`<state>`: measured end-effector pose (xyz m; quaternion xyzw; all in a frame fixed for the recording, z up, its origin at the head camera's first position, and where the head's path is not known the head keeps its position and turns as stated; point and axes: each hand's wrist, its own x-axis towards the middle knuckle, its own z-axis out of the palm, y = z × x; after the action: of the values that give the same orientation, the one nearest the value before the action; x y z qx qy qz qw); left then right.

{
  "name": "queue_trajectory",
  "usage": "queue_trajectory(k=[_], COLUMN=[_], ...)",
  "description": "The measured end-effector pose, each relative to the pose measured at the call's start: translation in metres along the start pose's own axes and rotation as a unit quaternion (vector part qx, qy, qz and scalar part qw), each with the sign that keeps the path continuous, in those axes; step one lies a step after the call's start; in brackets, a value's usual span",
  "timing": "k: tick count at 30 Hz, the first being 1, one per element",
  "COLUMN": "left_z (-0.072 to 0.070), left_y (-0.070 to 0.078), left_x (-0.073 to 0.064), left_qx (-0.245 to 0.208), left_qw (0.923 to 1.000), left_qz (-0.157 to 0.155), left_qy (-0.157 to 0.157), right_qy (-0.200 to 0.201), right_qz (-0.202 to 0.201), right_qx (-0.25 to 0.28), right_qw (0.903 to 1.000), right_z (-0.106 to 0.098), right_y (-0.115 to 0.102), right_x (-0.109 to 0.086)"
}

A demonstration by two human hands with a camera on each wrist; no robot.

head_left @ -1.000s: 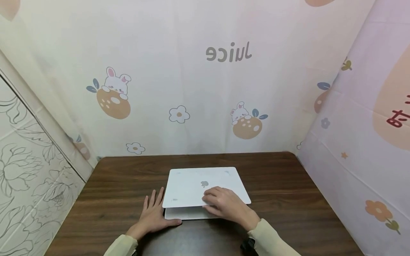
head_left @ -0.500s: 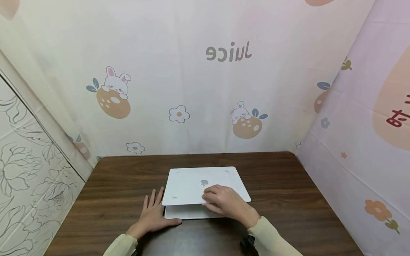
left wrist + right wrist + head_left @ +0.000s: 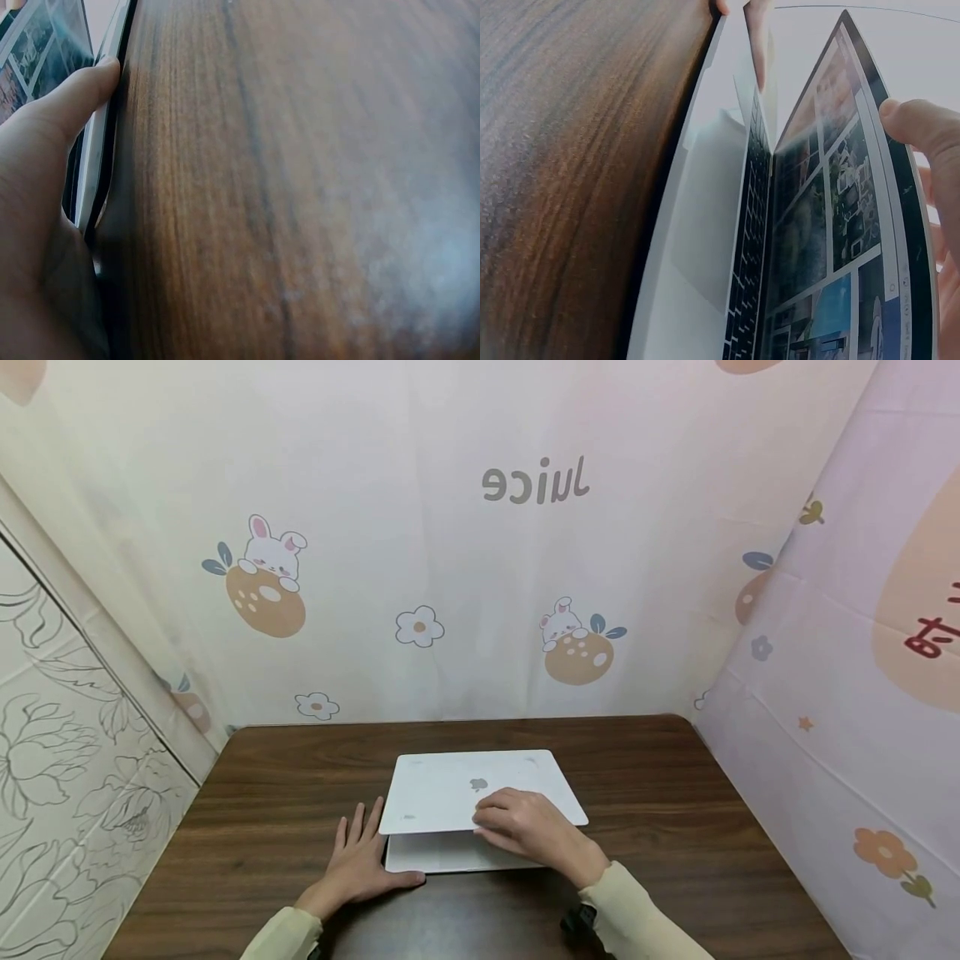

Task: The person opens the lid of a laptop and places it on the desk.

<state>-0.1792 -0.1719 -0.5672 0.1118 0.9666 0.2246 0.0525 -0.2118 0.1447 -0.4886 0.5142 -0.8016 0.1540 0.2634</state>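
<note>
A silver laptop stands on the table with its lid (image 3: 442, 789) raised at a low angle above the base (image 3: 431, 853). My right hand (image 3: 534, 833) pinches the lid's front edge, thumb (image 3: 922, 129) on the screen side and fingers behind. In the right wrist view the lit screen (image 3: 802, 217) shows a grid of pictures facing the black keyboard (image 3: 744, 292). My left hand (image 3: 358, 867) lies spread at the base's front left corner, fingers straight along its left side. Its thumb (image 3: 79, 91) rests against the front edge.
The dark wooden table (image 3: 675, 877) carries the laptop near its middle. A pale curtain (image 3: 480, 568) with rabbit and fruit prints hangs behind the far edge. More printed cloth (image 3: 832, 652) borders the right side, and a flower-patterned panel (image 3: 75, 777) the left.
The lid's front edge has risen, and more of the base shows below it. My right hand has moved up slightly with the lid. My left hand has stayed in place.
</note>
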Motion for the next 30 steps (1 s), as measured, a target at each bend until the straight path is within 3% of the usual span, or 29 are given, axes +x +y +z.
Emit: queue_trajectory(k=[4,11,18,26,30], left_z=[0.000,0.004,0.011,0.012,0.012], left_y=[0.000,-0.002,-0.008,-0.008,-0.008], left_x=[0.000,-0.002,0.002,-0.001,0.000], left_qx=[0.004,-0.015,-0.018,-0.039,-0.023], left_qw=[1.0000,0.9989,0.9992,0.9969,0.9984], left_qz=[0.002,0.027,0.013,0.041,0.028], left_qy=[0.004,0.036,0.033,0.055,0.044], right_qy=[0.003,-0.002,0.006,0.017,0.021], right_qz=[-0.005,-0.001,-0.003,-0.005,-0.004], right_qx=[-0.002,-0.004,0.002,0.010,0.009], right_qw=[1.0000,1.0000,1.0000,0.9998,0.9997], right_z=[-0.002,-0.007,-0.009,-0.010,-0.010], right_y=[0.001,0.003,0.004,0.006,0.008], right_x=[0.003,0.007,0.008,0.010,0.011])
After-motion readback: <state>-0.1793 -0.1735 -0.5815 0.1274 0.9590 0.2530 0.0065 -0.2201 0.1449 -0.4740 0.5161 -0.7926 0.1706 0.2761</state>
